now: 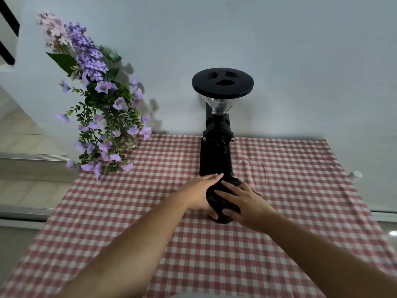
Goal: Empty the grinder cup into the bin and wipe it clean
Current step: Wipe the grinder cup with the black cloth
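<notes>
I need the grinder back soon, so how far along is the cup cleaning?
Done: nothing can be confirmed; no bin shows in this view. In hand: both the left hand and right hand grip a dark object, seemingly the cup or a cloth over it, in front of the grinder. Left: wiping looks unfinished.

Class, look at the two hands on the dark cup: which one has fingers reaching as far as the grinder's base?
The left hand; its fingertips reach the grinder, the right hand lies across the cup.
</notes>
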Tool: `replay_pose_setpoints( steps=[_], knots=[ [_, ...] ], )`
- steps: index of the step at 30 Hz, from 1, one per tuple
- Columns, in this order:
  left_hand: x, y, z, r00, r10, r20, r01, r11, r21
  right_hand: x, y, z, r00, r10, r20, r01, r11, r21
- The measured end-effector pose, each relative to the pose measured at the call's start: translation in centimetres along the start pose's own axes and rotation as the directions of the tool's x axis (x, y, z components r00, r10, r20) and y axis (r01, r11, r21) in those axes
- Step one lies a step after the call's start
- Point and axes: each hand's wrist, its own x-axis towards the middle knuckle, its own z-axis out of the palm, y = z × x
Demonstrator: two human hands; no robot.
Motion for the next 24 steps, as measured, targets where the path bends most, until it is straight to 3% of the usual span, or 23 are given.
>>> replay_pose_setpoints(
  steps=[6,10,13,16,19,22,24],
  knots=[
    [-0.4,-0.2,0.4,0.998,-0.023,-0.056,0.02,0.999,-0.044,1.9,-0.9,-0.8,0.999,0.019,0.045,-0.016,0.998,-0.055],
    [-0.5,0.1,-0.2,0.998,-0.037,-0.045,0.041,0.995,0.092,2.5,-2.0,-0.2,0.998,0.06,-0.002,-0.06,0.998,-0.008],
    [-0.8,0.1,-0.2,0.998,-0.025,-0.052,0.033,0.989,0.146,2.1,-2.0,0.4,1.0,-0.004,-0.031,0.005,1.0,0.028],
    [-0.8,0.2,-0.1,0.998,-0.025,-0.049,0.031,0.99,0.141,2.0,-0.1,-1.1,0.997,-0.061,0.05,0.064,0.996,-0.063],
    [-0.8,0.5,-0.1,0.997,-0.039,-0.069,0.046,0.993,0.11,2.7,1.1,-2.3,0.998,0.043,0.04,-0.039,0.995,-0.094],
    [-0.8,0.6,0.1,0.996,-0.007,-0.086,0.02,0.988,0.153,2.2,-1.3,0.0,0.991,0.13,-0.02,-0.129,0.99,0.055],
    [-0.9,0.5,0.1,0.996,0.011,-0.09,0.006,0.983,0.185,1.0,-2.6,1.8,0.996,0.054,-0.067,-0.042,0.985,0.166]
  ],
)
